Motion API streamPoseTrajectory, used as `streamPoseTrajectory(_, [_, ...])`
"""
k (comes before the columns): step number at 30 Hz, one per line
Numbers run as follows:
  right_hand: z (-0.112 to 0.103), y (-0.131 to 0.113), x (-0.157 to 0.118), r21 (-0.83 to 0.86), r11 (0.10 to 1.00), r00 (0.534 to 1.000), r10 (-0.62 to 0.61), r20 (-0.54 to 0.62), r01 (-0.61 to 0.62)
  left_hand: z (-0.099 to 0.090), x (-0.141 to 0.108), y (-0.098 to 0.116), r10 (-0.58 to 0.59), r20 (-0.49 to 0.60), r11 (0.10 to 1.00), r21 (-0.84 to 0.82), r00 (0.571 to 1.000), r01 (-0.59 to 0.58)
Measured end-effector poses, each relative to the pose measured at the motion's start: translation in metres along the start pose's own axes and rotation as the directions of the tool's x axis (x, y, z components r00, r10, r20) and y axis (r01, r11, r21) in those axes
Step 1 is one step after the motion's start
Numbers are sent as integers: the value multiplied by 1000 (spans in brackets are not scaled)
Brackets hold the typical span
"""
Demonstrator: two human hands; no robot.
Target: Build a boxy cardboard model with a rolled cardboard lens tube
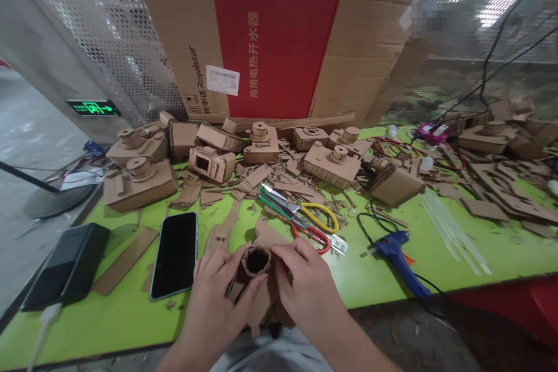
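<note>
A short rolled cardboard tube (256, 261) stands with its round opening facing up, close to the table's front edge. My left hand (222, 285) is closed around its left side, the thumb across the near side. From the right, my right hand (300, 276) pinches the tube's rim and wall with bent fingers. Below the tube is a larger cardboard piece (261, 305), mostly hidden by my hands; whether the two are joined I cannot tell. Flat cut cardboard (222, 235) lies just beyond my left hand.
Scissors with yellow handles (320, 216) and a red-handled tool (311, 235) lie ahead. A blue glue gun (399, 258) and clear glue sticks (455, 235) are right. A phone (174, 256) and black box (67, 267) are left. Cardboard cameras (333, 163) and scraps line the back.
</note>
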State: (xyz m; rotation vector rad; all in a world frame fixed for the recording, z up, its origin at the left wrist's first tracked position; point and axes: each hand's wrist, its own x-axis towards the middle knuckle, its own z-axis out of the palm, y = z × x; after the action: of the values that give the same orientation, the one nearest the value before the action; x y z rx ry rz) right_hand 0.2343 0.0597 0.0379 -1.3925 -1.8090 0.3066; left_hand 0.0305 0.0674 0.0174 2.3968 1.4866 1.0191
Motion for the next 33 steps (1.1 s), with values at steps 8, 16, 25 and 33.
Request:
streamPoseTrajectory(8, [-26, -6, 5, 72, 988, 983, 125, 134, -135, 2, -1, 3, -34, -1, 999, 21, 999, 34])
streamPoseTrajectory(16, [-34, -5, 2, 216, 952, 954, 159, 256, -217, -1, -1, 11, -46, 62, 990, 136, 997, 37])
streamPoseTrajectory(25, [-40, -3, 3, 238, 925, 930, 221, 293, -295, -21, 0, 25, -47, 125, 978, 209, 991, 20])
streamPoseTrajectory(33, [-39, -4, -1, 174, 947, 945, 225, 239, -270, -60, -17, 4, 32, 256, 994, -112, 966, -4])
